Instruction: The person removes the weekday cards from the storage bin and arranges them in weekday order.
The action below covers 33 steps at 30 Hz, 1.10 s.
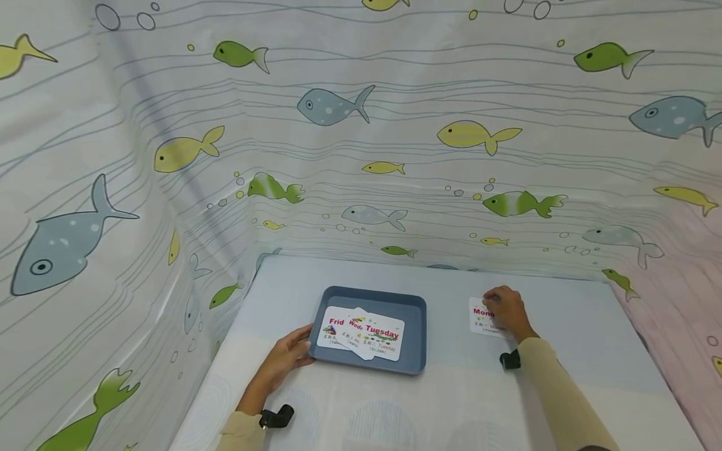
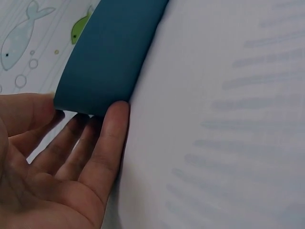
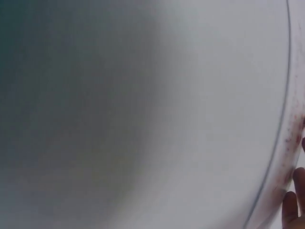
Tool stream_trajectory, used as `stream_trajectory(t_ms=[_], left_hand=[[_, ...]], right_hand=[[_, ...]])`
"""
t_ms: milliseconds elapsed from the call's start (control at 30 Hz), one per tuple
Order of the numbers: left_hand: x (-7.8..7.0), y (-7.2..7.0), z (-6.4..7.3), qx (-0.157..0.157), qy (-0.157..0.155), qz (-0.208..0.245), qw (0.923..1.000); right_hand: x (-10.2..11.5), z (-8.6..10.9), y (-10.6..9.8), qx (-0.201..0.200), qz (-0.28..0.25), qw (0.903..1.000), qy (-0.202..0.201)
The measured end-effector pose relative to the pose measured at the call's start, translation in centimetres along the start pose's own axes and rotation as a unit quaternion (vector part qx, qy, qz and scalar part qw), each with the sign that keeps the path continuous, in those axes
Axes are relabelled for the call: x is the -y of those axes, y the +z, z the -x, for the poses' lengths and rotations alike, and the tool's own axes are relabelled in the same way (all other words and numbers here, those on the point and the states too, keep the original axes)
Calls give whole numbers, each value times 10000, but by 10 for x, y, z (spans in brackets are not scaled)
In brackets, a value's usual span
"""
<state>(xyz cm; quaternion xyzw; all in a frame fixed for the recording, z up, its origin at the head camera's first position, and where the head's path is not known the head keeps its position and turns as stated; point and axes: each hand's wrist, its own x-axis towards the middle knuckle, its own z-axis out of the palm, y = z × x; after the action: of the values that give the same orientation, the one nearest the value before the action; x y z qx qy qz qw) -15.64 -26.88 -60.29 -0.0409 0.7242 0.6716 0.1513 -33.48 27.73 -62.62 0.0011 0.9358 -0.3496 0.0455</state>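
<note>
In the head view, a blue-grey tray (image 1: 416, 335) lies on the table, holding several overlapping weekday cards. The Tuesday card (image 1: 385, 340) is on top, partly covering the Wednesday card (image 1: 355, 352), and the Friday card (image 1: 333, 316) sticks out at the left. My left hand (image 1: 286, 357) grips the tray's left front corner; in the left wrist view its thumb (image 2: 28, 112) is at the rim and its fingers (image 2: 112, 138) reach the lower edge. To the right of the tray, my right hand (image 1: 506, 312) pinches the Monday card (image 1: 479, 319) by its upper part, covering some of the print.
A pale cloth (image 1: 451, 388) covers the table. Fish-printed curtains (image 1: 395, 188) hang behind and at both sides. Each wrist wears a small black camera (image 1: 277, 416). The right wrist view is mostly a blurred pale surface, with fingertips (image 3: 290, 205) at its lower right.
</note>
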Motion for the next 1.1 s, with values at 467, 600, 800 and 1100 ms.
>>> stream_trajectory(t_ms=[467,600,800,1100], left_hand=[[4,-2,5,6,-37,-47,10000],[4,-2,3,-23,-54,-36,10000],[4,-3,0,-9,-67,-41,10000],[3,-3,-5,39,-19,63,10000]], right_hand=[[31,27,-17,-498,-921,9940,301],[54,40,-16,-762,-1421,9865,295],[74,54,-5,-661,-1824,9810,-97],[108,77,12,51,-2496,9673,-450]])
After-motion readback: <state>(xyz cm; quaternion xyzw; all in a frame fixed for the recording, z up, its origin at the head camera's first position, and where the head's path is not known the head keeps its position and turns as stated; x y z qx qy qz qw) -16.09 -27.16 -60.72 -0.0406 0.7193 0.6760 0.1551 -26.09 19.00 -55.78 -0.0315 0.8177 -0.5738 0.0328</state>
